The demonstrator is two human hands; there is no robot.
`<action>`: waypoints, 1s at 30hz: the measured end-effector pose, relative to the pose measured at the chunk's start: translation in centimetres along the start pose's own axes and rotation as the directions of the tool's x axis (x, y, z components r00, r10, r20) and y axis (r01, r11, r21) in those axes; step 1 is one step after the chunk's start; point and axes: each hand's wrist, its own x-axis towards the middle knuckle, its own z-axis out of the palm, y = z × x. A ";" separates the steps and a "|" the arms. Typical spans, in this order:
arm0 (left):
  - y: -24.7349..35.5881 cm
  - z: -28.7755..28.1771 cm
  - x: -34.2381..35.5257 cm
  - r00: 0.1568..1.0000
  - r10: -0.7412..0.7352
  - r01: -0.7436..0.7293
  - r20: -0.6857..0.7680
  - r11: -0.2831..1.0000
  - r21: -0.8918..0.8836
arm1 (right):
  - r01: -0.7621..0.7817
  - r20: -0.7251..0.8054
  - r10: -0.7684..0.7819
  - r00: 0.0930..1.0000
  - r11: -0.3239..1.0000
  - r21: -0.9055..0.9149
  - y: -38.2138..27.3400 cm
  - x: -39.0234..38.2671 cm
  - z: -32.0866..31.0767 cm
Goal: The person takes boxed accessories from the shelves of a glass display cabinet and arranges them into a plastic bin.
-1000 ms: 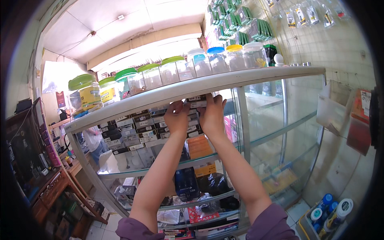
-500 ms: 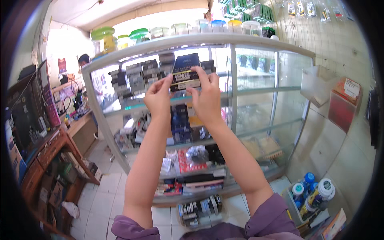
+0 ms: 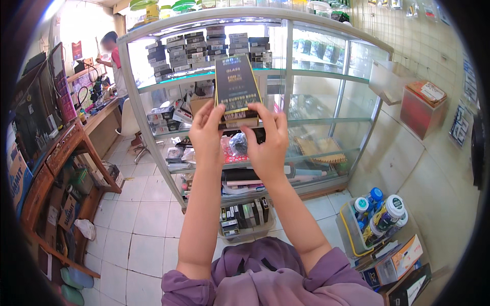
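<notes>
Two flat boxes are held stacked in front of the glass display cabinet. The upper one is a black box with gold print and a yellow edge; beneath it shows the pale edge of a second box. My left hand grips their near left corner with bent fingers. My right hand pinches the near right corner, thumb below and fingers on top. Behind the boxes, stacks of similar flat boxes line the cabinet's upper shelf.
On the floor below stands a clear bin of boxes. A basket of bottles sits at the right beside leaning cartons. Along the left runs a wooden desk. At the far left, another person stands by a bench.
My view has tipped downward, bringing in more floor and my sleeves. The held boxes have tilted, so the upper one's broad face shows more. Both hands keep their grip.
</notes>
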 end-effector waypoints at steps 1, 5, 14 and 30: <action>-0.8 -1.1 -0.7 0.999 -0.038 0.039 0.031 0.999 -0.033 | 0.011 0.024 -0.009 1.000 0.999 -0.045 -0.5 -1.0 -0.6; -4.4 -5.4 -3.9 0.982 -0.186 0.186 -0.006 0.981 -0.047 | -0.213 0.064 0.211 0.975 0.976 0.037 -1.3 -6.3 -1.4; -10.5 -10.3 -11.2 0.916 -0.389 0.387 -0.095 0.921 -0.048 | -0.601 0.048 0.650 0.758 0.669 0.437 3.4 -16.7 -0.5; -23.0 -19.3 -18.8 0.503 -0.858 0.838 -0.104 0.455 0.300 | -0.977 0.334 0.925 0.180 0.129 0.171 11.0 -30.1 -6.3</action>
